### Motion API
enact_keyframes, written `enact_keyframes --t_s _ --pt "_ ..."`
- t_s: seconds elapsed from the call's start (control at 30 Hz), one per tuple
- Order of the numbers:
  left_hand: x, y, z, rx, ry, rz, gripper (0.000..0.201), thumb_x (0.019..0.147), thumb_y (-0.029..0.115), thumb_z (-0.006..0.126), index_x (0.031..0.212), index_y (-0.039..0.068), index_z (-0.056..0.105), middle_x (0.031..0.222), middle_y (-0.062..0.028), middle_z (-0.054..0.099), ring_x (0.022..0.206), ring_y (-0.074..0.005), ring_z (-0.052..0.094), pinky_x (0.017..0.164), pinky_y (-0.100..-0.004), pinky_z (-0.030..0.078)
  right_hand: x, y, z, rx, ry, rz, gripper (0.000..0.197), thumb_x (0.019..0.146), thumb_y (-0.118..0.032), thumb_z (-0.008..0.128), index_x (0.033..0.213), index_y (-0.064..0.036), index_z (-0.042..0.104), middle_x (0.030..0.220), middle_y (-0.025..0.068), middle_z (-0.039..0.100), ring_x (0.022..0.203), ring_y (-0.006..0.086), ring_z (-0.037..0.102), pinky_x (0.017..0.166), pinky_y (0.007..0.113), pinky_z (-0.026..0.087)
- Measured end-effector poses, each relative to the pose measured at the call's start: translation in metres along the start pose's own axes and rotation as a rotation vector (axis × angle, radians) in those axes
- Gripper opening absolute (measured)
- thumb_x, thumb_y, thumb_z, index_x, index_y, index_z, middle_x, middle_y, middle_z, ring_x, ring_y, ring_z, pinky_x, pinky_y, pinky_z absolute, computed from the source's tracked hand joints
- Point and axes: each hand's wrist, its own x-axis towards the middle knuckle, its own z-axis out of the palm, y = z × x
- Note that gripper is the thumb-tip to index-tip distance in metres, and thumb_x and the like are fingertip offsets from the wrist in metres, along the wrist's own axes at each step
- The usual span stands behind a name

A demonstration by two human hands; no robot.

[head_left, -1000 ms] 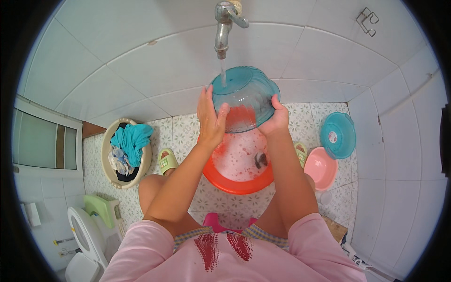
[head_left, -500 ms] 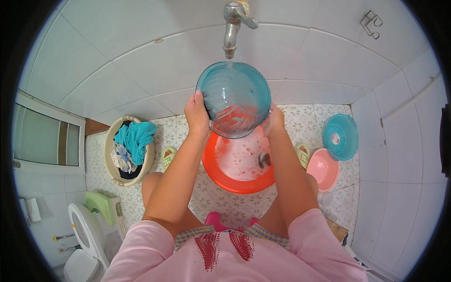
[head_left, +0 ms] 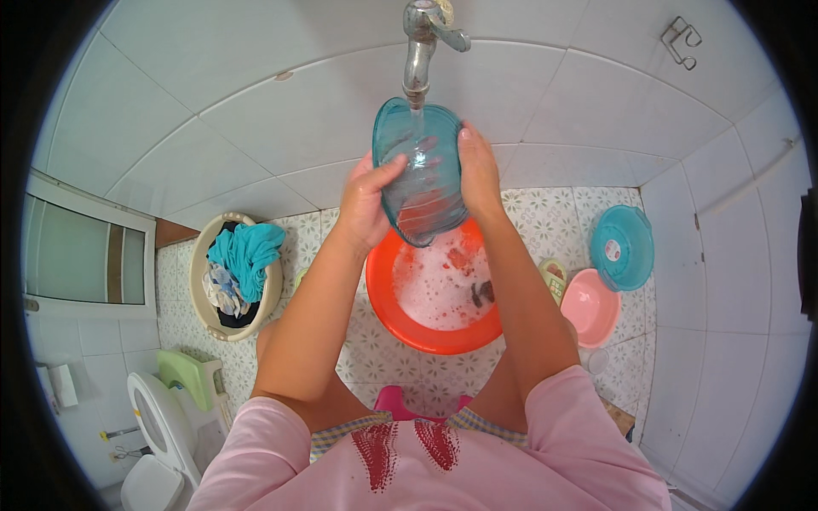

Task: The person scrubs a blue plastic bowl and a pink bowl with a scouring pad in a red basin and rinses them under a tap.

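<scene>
A see-through blue plastic bowl (head_left: pixel 419 192) is tilted on its side beneath the running tap (head_left: pixel 418 60), and water runs onto its wet surface. My left hand (head_left: pixel 368 204) grips its left side, the thumb lying over the wall. On the opposite side, my right hand (head_left: pixel 479 173) holds the rim; some of its fingers are hidden. Below the bowl sits an orange basin (head_left: pixel 383 294) filled with foamy, soapy water. A small dark item (head_left: pixel 482 294) lies at the right in the foam, too unclear to name.
On the left stands a cream basket (head_left: pixel 272 294) with turquoise, white and dark clothes. A blue basin (head_left: pixel 626 247) and a pink basin (head_left: pixel 592 308) are on the right, near a green slipper (head_left: pixel 554 279). The white toilet (head_left: pixel 175 434) is at lower left.
The bowl has turned from showing its round face to a narrower, slanted side. My left thumb has come across the wall, and my right hand has moved up and inward.
</scene>
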Motion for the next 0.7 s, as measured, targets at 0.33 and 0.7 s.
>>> enact_keyframes --t_s 0.33,0.7 --pt "-0.014 -0.049 0.022 1.618 -0.211 0.097 0.059 0.073 -0.005 0.060 0.130 0.006 0.045 0.095 -0.0225 0.065 0.087 -0.0348 0.064 0.081 -0.0413 0.050 -0.019 -0.025 -0.037 0.752 -0.168 0.672 0.062 0.089 -0.055 0.055 0.127 -0.0061 0.047 0.120 0.0112 0.052 0.115 0.0273 0.048 0.093 0.044 0.044" --pt "-0.053 -0.041 -0.024 1.792 -0.479 0.692 0.055 0.083 0.019 0.067 0.133 0.010 0.045 0.133 -0.0189 0.050 0.129 -0.0345 0.042 0.105 -0.0531 0.031 -0.031 0.069 -0.050 0.604 0.078 0.687 0.049 0.072 0.015 0.046 0.118 0.0006 0.057 0.107 0.0139 0.060 0.090 0.0271 0.061 0.072 0.039 0.054"
